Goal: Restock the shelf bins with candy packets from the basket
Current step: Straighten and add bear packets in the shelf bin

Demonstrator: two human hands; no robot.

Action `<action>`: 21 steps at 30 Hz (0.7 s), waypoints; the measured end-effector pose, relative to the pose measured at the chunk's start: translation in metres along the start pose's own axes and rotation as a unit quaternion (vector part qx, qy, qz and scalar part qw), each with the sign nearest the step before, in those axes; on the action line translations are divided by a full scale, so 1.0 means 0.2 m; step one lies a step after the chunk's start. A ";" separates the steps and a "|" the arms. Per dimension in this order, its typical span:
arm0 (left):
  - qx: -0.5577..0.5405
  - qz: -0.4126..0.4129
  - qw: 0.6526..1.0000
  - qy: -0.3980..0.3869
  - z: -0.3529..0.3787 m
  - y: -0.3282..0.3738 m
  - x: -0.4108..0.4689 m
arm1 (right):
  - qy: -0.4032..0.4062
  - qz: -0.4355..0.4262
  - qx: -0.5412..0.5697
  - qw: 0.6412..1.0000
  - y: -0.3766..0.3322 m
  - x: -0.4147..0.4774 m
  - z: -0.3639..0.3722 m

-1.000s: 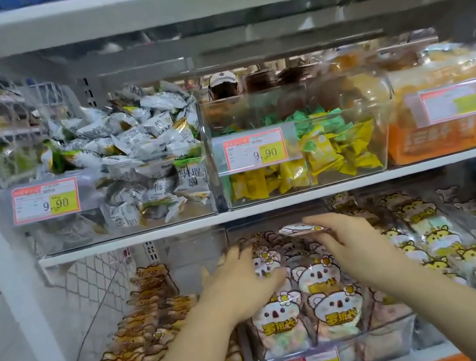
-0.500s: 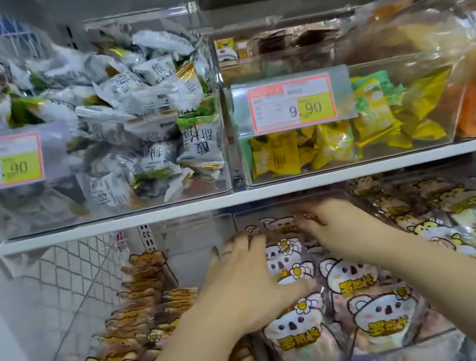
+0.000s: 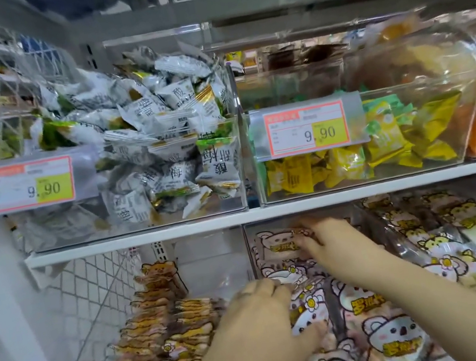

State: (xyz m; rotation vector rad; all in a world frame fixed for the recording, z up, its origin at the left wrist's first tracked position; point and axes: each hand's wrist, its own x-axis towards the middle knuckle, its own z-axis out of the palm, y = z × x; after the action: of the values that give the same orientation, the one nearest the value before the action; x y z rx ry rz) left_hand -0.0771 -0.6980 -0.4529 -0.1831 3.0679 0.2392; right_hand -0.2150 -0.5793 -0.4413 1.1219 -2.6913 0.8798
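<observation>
Right hand [image 3: 332, 243] has advanced to the bin [image 3: 249, 251] rear, grip indeterminate; left hand [image 3: 260, 321] grip grasps a koala packet [image 3: 308, 313], seating stock.

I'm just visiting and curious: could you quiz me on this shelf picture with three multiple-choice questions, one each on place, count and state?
1. The left hand and right hand are in: A a top-shelf bin; B the koala-packet bin; C a floor basket.
2. How many price tags read 9.90? A one; B two; C four.
3. The white-packet bin is: A nearly empty; B tipped over; C heaped above its front wall.
Answers: B, both hands touch koala packets; B, one tag on the white-packet bin, one on its neighbour; C, packets pile above the wall.
</observation>
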 end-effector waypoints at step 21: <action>-0.089 -0.010 0.993 0.077 0.05 -0.04 -0.01 | -0.129 0.056 -0.084 0.987 -0.03 0.13 0.03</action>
State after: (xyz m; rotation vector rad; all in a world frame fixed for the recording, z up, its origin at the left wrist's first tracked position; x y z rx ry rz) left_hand -0.0737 -0.7043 -0.4634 -0.2523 3.1942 0.5208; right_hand -0.2295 -0.6015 -0.4361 1.1260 -2.9949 0.5405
